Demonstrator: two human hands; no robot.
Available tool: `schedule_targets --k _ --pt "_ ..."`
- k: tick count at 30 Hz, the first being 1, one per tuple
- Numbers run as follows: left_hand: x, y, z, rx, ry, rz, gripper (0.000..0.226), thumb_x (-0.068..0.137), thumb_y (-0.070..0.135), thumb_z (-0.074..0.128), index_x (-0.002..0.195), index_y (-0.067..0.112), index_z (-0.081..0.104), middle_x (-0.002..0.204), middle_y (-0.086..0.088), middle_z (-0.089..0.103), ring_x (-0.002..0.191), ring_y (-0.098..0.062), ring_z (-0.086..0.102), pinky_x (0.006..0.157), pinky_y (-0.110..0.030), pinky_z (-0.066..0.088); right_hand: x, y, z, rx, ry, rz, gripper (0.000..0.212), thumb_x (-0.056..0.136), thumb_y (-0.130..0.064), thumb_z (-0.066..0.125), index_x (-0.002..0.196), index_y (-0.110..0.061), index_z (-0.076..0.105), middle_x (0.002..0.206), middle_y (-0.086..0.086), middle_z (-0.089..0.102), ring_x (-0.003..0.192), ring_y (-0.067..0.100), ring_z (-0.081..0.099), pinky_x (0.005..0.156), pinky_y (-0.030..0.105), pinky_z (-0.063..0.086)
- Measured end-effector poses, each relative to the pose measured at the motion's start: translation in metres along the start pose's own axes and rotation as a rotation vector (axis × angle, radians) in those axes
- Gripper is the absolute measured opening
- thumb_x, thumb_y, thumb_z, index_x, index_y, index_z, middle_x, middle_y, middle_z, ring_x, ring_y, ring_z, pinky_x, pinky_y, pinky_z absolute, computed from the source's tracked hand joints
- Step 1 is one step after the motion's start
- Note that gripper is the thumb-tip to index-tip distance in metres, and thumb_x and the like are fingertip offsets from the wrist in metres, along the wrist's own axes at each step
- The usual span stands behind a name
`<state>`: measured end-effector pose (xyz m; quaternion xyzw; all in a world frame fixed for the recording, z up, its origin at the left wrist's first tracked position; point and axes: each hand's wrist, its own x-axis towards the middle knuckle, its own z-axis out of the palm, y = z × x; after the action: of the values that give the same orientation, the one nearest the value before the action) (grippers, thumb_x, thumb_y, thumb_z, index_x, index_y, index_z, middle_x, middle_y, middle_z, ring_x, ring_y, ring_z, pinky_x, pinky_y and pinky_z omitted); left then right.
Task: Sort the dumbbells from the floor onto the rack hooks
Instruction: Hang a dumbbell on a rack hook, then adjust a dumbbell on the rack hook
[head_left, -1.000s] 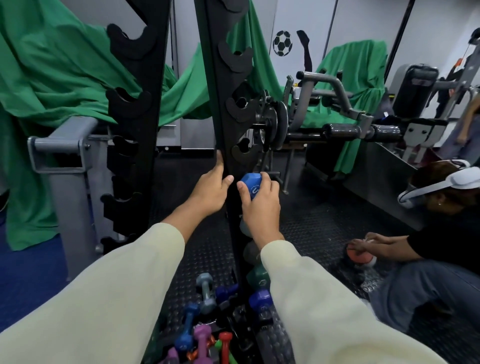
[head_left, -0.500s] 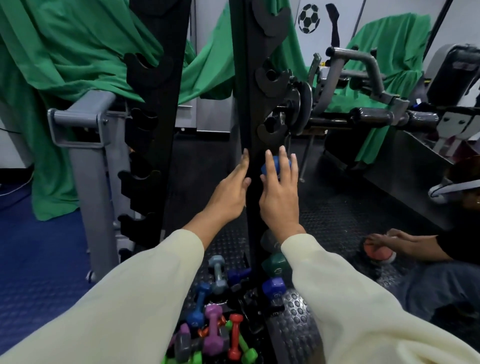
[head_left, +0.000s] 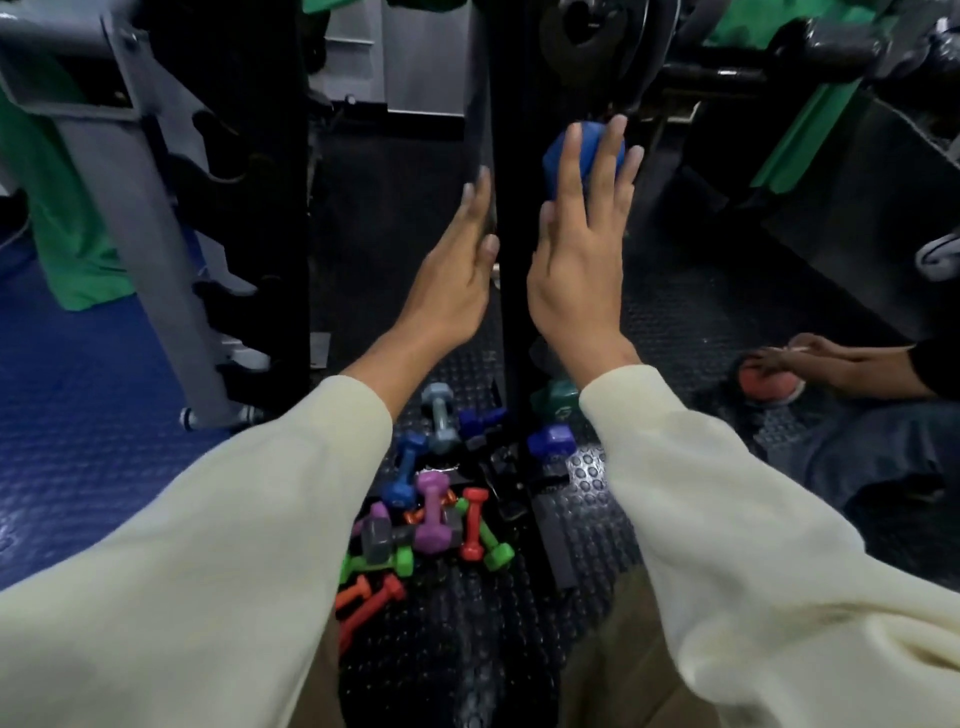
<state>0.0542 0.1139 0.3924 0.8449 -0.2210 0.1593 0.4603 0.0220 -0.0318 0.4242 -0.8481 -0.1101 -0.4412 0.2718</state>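
A black rack upright (head_left: 506, 130) rises in front of me. A blue dumbbell (head_left: 557, 150) sits at its right side, at hook height. My right hand (head_left: 576, 254) is spread flat over that dumbbell's end, fingers straight and apart, not gripping. My left hand (head_left: 457, 270) lies flat against the upright's left face, holding nothing. Lower on the rack's right side sit a teal dumbbell (head_left: 556, 400) and a violet-blue one (head_left: 550, 441). On the floor at the base lie several small dumbbells: grey-blue (head_left: 439, 415), blue (head_left: 405, 470), purple (head_left: 434, 512), red (head_left: 472, 522), green (head_left: 496, 551), orange (head_left: 366, 605).
A second black upright with hooks (head_left: 244, 156) and a grey steel frame (head_left: 130, 208) stand to the left. Another person sits at the right, hands on a red object (head_left: 769, 384). A machine with weight plates (head_left: 649, 47) is behind the rack. The floor is black studded rubber (head_left: 675, 322).
My right hand went from gripping the blue dumbbell's end to lying open over it at the rack. My view tipped downward, showing more of the dumbbells on the floor.
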Motion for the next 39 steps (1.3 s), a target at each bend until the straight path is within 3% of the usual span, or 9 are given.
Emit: schedule_targets --k 3,8,14,20,26,30,32,34,39 --pt "-0.024 -0.02 0.013 -0.025 -0.025 -0.035 0.061 0.114 0.044 0.033 0.165 0.044 0.001 0.175 0.003 0.005 0.158 -0.009 0.012 0.117 -0.021 0.021 -0.039 -0.001 0.001 0.052 -0.073 0.045 0.056 0.114 -0.017 0.037 0.166 -0.005 0.021 0.175 0.02 0.008 0.162 0.04 -0.001 0.131 0.056 0.003" --pt "-0.071 -0.078 0.032 0.062 -0.078 -0.209 0.061 0.112 0.052 0.03 0.163 0.048 -0.002 0.175 0.005 0.01 0.16 -0.012 0.013 0.128 -0.038 0.023 -0.114 0.016 0.015 0.067 -0.162 0.043 0.053 0.109 -0.017 0.054 0.159 -0.005 0.041 0.17 0.017 0.03 0.162 0.033 0.018 0.127 0.059 0.023" --pt "-0.131 -0.137 0.057 0.143 -0.067 -0.488 0.068 0.109 0.054 0.033 0.167 0.03 0.008 0.17 -0.005 0.029 0.154 -0.024 0.032 0.124 -0.044 0.032 -0.185 0.036 0.041 0.127 -0.305 0.088 0.048 0.1 -0.011 0.065 0.147 -0.006 0.057 0.154 0.013 0.05 0.146 0.028 0.046 0.12 0.048 0.04" --pt "-0.182 -0.177 0.078 0.218 -0.149 -0.664 0.066 0.109 0.05 0.036 0.167 0.028 0.014 0.165 -0.01 0.033 0.148 -0.03 0.04 0.118 -0.049 0.038 -0.232 0.048 0.08 0.126 -0.547 0.257 0.046 0.101 -0.02 0.063 0.147 -0.015 0.057 0.15 0.002 0.051 0.137 0.021 0.052 0.111 0.044 0.05" --pt "-0.24 -0.206 0.121 0.289 -0.222 -0.878 0.068 0.107 0.055 0.035 0.166 0.028 0.014 0.154 -0.017 0.042 0.128 -0.041 0.057 0.105 -0.054 0.048 -0.28 0.07 0.135 0.072 -0.897 0.371 0.046 0.106 -0.036 0.052 0.15 -0.021 0.051 0.154 -0.005 0.044 0.135 0.022 0.053 0.111 0.038 0.046" --pt "-0.264 -0.213 0.152 0.467 -0.251 -0.917 0.074 0.104 0.061 0.022 0.164 0.017 0.027 0.147 -0.03 0.048 0.126 -0.047 0.055 0.109 -0.055 0.041 -0.302 0.094 0.172 0.074 -1.027 0.425 0.044 0.107 -0.036 0.053 0.148 -0.018 0.052 0.149 -0.002 0.045 0.13 0.025 0.057 0.108 0.041 0.049" --pt "-0.268 -0.214 0.161 0.355 -0.324 -1.008 0.071 0.108 0.056 0.031 0.167 0.02 0.014 0.155 -0.028 0.04 0.135 -0.046 0.05 0.107 -0.052 0.043 -0.31 0.104 0.189 0.063 -1.079 0.411 0.044 0.106 -0.034 0.056 0.146 -0.017 0.053 0.145 0.001 0.048 0.125 0.026 0.06 0.106 0.04 0.05" --pt "-0.273 -0.225 0.17 0.267 -0.344 -1.063 0.075 0.106 0.058 0.036 0.167 0.022 0.01 0.151 -0.024 0.045 0.132 -0.045 0.054 0.102 -0.05 0.047 -0.316 0.112 0.206 0.044 -1.139 0.41 0.043 0.103 -0.032 0.059 0.144 -0.018 0.054 0.143 0.002 0.05 0.122 0.028 0.061 0.104 0.042 0.051" --pt "-0.273 -0.238 0.19 0.161 -0.339 -1.223 0.07 0.103 0.056 0.05 0.149 0.009 0.026 0.132 -0.026 0.064 0.119 -0.045 0.064 0.096 -0.045 0.05 -0.327 0.126 0.248 0.051 -1.297 0.51 0.052 0.099 -0.025 0.061 0.149 -0.015 0.049 0.148 0.012 0.05 0.13 0.035 0.057 0.111 0.045 0.047"
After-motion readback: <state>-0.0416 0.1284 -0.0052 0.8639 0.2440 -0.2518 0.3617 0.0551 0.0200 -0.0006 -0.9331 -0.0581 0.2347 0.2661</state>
